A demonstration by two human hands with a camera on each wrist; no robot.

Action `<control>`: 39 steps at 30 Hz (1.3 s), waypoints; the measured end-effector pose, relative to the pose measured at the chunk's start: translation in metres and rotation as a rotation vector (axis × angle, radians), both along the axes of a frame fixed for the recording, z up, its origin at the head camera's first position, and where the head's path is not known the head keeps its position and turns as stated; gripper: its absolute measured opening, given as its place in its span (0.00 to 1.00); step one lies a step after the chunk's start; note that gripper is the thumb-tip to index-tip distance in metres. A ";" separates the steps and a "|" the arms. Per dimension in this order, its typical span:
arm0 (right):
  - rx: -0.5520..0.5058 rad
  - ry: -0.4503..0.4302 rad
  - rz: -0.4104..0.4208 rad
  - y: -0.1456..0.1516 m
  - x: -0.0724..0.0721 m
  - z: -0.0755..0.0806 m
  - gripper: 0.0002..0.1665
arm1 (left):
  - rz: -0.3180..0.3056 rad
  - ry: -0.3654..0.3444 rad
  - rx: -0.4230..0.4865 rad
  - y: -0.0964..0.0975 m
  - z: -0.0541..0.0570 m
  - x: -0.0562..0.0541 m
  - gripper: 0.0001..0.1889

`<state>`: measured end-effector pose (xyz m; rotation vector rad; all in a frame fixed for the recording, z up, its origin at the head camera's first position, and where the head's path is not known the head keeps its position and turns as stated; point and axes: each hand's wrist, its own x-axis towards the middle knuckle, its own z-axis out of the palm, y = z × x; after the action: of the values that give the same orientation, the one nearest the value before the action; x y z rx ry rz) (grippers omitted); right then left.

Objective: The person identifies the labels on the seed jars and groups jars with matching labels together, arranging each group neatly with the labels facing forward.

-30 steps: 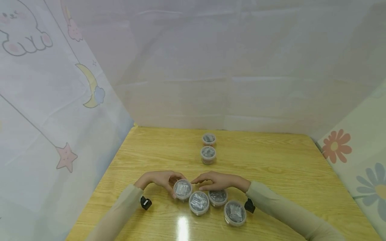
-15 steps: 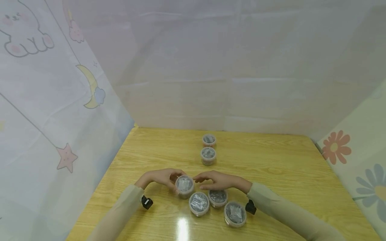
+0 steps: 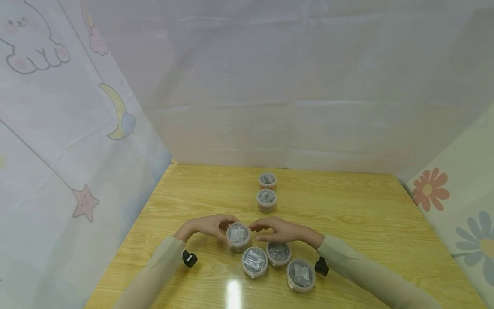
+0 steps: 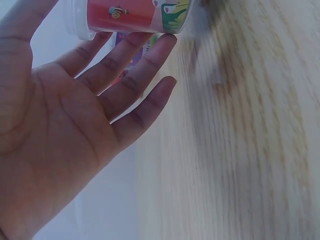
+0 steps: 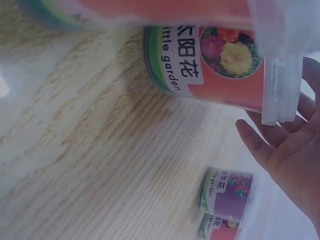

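My left hand (image 3: 210, 225) grips a small round plastic tub (image 3: 238, 236) with a clear lid, thumb on the near side and fingers beyond. In the left wrist view this tub (image 4: 125, 15) shows a red label with a bee. My right hand (image 3: 279, 230) is held just right of it, fingers loosely bent; whether the fingertips touch it cannot be told. Below the right hand stands another tub (image 3: 278, 253), whose red label (image 5: 225, 70) bears a flower picture and "little garden". Closer to me are one more tub (image 3: 254, 262) and a tub at the right (image 3: 301, 275).
Two tubs stand in a line farther back: a purple-labelled one (image 3: 266, 200) and a red-labelled one (image 3: 267, 180) behind it. All rest on a wooden table (image 3: 347, 214). Printed cloth walls (image 3: 231, 86) rise behind and at both sides.
My left hand has moved the gripped tub slightly away from me and to the right. The right hand has shifted a little to the right. The other tubs stay where they were.
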<state>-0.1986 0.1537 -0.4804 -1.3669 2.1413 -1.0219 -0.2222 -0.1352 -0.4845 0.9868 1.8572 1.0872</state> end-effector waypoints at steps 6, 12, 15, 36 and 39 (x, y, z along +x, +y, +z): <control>-0.014 -0.029 -0.033 0.001 -0.001 -0.002 0.28 | 0.006 0.021 -0.011 0.003 0.001 -0.001 0.31; -0.023 -0.059 -0.054 0.001 0.000 -0.002 0.32 | 0.020 0.047 0.001 0.006 0.001 -0.003 0.31; -0.033 -0.062 -0.057 0.001 0.000 -0.002 0.33 | 0.024 0.061 0.005 0.008 0.001 -0.004 0.31; -0.082 -0.041 -0.153 0.006 -0.001 -0.009 0.42 | 0.111 0.181 -0.051 0.026 0.010 -0.005 0.32; -0.095 -0.035 -0.172 0.008 0.000 -0.010 0.42 | 0.103 0.184 -0.048 0.029 0.011 -0.005 0.32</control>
<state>-0.1989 0.1613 -0.4899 -1.2123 2.2411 -1.2182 -0.2275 -0.1059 -0.4732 1.0017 2.0930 1.0356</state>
